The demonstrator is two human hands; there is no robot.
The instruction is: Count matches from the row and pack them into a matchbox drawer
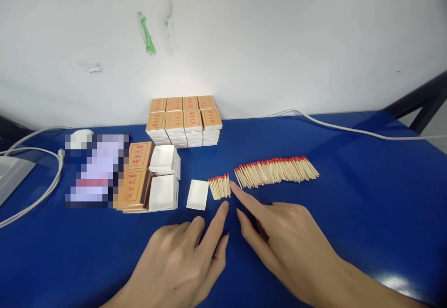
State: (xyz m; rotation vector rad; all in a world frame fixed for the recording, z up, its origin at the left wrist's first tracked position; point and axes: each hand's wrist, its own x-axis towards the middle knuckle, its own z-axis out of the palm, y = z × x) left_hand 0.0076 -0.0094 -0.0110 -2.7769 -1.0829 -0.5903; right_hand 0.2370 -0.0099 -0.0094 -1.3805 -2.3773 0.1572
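Observation:
A small group of red-headed matches (220, 187) lies on the blue table, heads toward the wall. My right hand (291, 236) has its index finger stretched to the right side of this group, thumb apart, holding nothing. Just below the matchstick ends is the extended index fingertip of my left hand (186, 252); its other fingers are bent and it holds nothing. Left of the small group lies a white matchbox tray (197, 195), its inside facing up. A longer row of matches (275, 171) spreads out to the right, beyond my right fingertip.
Stacked matchboxes (184, 121) stand by the wall. Stacked white trays (163, 192) and orange matchbox sleeves (134, 184) sit at left, beside a phone-like device with a blurred screen (101, 168). A white mouse (82, 139) and white cables (61, 168) lie farther left.

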